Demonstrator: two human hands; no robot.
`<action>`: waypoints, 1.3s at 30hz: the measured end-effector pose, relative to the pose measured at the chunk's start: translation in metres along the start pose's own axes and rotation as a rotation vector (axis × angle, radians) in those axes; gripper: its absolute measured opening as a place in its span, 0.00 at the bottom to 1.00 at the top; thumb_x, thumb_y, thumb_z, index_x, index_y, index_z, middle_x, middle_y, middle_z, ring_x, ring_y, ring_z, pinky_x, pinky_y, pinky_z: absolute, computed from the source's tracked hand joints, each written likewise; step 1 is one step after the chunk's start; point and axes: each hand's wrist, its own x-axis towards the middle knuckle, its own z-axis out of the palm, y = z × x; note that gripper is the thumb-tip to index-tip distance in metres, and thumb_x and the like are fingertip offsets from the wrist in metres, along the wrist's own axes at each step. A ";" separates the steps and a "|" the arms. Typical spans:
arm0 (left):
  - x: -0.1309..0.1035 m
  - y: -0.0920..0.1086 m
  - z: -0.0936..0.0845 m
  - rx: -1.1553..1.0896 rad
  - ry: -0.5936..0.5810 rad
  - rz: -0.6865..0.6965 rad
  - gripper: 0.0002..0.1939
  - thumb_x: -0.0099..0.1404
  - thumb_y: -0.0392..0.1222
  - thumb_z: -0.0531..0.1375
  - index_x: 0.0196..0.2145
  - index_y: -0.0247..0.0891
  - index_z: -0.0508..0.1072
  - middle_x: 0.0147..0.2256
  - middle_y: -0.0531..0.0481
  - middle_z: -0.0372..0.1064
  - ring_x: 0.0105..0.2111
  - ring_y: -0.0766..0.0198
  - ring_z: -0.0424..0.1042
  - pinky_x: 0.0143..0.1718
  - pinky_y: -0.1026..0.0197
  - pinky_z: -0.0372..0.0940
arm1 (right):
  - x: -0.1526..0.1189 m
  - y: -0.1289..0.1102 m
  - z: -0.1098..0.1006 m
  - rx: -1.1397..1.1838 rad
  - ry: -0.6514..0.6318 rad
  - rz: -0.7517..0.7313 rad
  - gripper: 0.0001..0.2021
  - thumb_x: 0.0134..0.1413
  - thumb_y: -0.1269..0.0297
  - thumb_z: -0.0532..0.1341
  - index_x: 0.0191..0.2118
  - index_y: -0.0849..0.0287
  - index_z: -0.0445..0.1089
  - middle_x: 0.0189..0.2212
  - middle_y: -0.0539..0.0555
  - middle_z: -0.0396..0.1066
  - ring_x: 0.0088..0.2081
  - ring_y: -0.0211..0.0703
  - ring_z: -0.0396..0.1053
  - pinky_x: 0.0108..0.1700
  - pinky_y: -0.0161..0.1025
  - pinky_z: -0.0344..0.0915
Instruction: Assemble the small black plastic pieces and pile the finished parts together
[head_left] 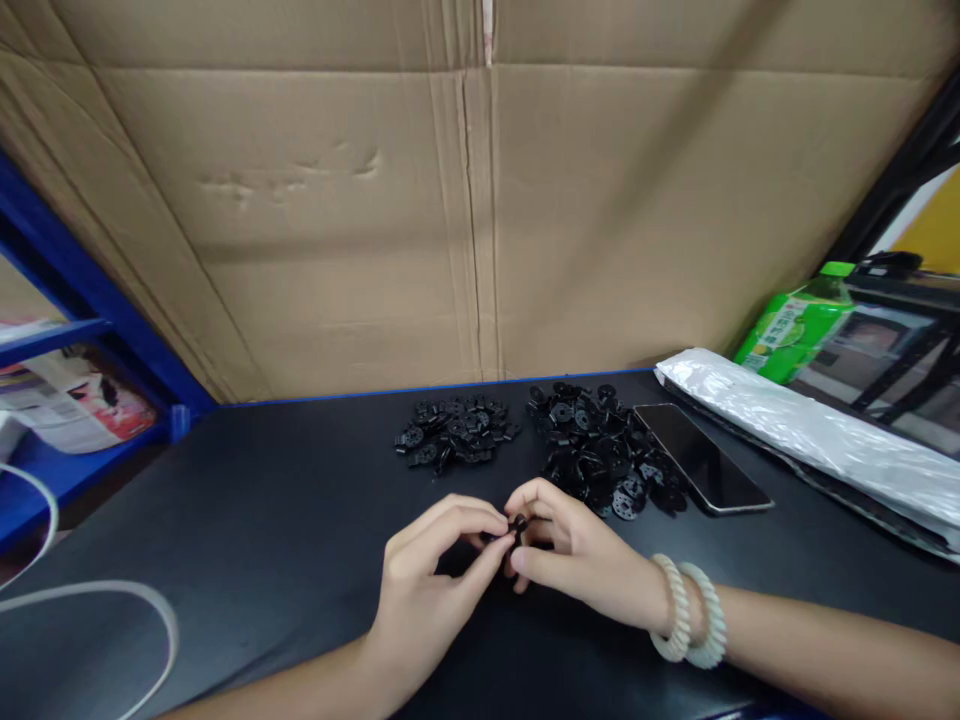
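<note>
Viewed from my remote station: at lower centre of the frame, the left hand point(431, 575) is pinched, thumb and fingertips together, on a small black part point(517, 524), presumably because it suits only a fingertip hold. The right hand point(581, 550) curls at the part's other side; I cannot tell whether it clamps. Beyond, on the table point(285, 530), lie a right pile point(592, 440) and a left pile point(461, 425) of black pieces, kept apart, I judge, to separate two kinds. A phone point(705, 460) lies beside the right pile; cardboard point(337, 200) stands behind.
</note>
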 end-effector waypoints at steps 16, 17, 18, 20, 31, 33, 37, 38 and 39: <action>0.002 -0.006 -0.004 -0.194 -0.037 -0.371 0.03 0.56 0.33 0.64 0.26 0.37 0.74 0.24 0.54 0.73 0.26 0.67 0.73 0.29 0.69 0.68 | -0.011 -0.009 -0.016 -0.141 -0.110 0.028 0.09 0.44 0.77 0.59 0.36 0.63 0.66 0.26 0.49 0.70 0.24 0.28 0.65 0.28 0.30 0.62; 0.002 -0.005 -0.005 -0.228 -0.052 -0.385 0.03 0.56 0.33 0.64 0.26 0.37 0.74 0.24 0.54 0.72 0.25 0.67 0.72 0.28 0.70 0.67 | -0.012 -0.007 -0.017 -0.102 -0.147 0.053 0.09 0.44 0.76 0.59 0.35 0.63 0.66 0.25 0.49 0.70 0.23 0.28 0.64 0.28 0.30 0.63; 0.002 -0.005 -0.005 -0.259 -0.070 -0.393 0.03 0.56 0.32 0.64 0.26 0.36 0.73 0.23 0.54 0.72 0.25 0.68 0.71 0.27 0.70 0.67 | -0.013 -0.006 -0.018 -0.076 -0.180 0.073 0.09 0.44 0.75 0.60 0.36 0.63 0.66 0.25 0.49 0.70 0.22 0.28 0.65 0.27 0.30 0.63; 0.002 -0.004 -0.006 -0.287 -0.105 -0.384 0.03 0.56 0.33 0.64 0.26 0.36 0.73 0.23 0.54 0.71 0.24 0.68 0.70 0.26 0.70 0.66 | -0.013 -0.005 -0.018 -0.077 -0.220 0.094 0.11 0.44 0.73 0.61 0.37 0.63 0.67 0.25 0.50 0.71 0.22 0.29 0.65 0.26 0.30 0.63; 0.001 -0.008 -0.009 0.008 -0.216 -0.197 0.06 0.63 0.32 0.57 0.37 0.40 0.70 0.31 0.53 0.72 0.29 0.66 0.71 0.33 0.66 0.68 | -0.011 -0.039 -0.066 -1.221 0.430 -0.519 0.15 0.54 0.67 0.60 0.48 0.58 0.68 0.41 0.57 0.70 0.33 0.40 0.66 0.36 0.40 0.66; 0.001 -0.009 -0.012 0.105 -0.274 -0.111 0.07 0.63 0.32 0.57 0.39 0.41 0.69 0.35 0.51 0.71 0.34 0.64 0.71 0.37 0.63 0.68 | -0.011 -0.042 -0.074 -1.240 0.502 -0.461 0.17 0.54 0.67 0.60 0.50 0.57 0.66 0.48 0.59 0.64 0.32 0.39 0.65 0.35 0.40 0.67; 0.006 -0.016 -0.022 0.382 -0.363 0.093 0.10 0.64 0.33 0.56 0.43 0.40 0.69 0.48 0.44 0.66 0.53 0.54 0.62 0.52 0.51 0.63 | -0.015 -0.042 -0.065 -1.151 0.489 -0.473 0.19 0.55 0.71 0.57 0.53 0.54 0.61 0.47 0.57 0.61 0.33 0.39 0.64 0.35 0.38 0.67; 0.008 -0.018 -0.025 0.480 -0.361 0.104 0.11 0.64 0.34 0.56 0.45 0.39 0.69 0.51 0.43 0.64 0.55 0.51 0.59 0.54 0.47 0.61 | -0.017 -0.041 -0.059 -1.135 0.458 -0.491 0.18 0.56 0.72 0.56 0.53 0.53 0.62 0.46 0.56 0.62 0.36 0.40 0.64 0.38 0.39 0.67; 0.010 -0.021 -0.027 0.582 -0.350 0.094 0.12 0.64 0.36 0.56 0.46 0.39 0.69 0.54 0.41 0.61 0.56 0.48 0.57 0.54 0.44 0.60 | -0.019 -0.039 -0.052 -1.123 0.421 -0.506 0.17 0.56 0.72 0.56 0.51 0.53 0.62 0.45 0.55 0.62 0.39 0.41 0.65 0.42 0.40 0.66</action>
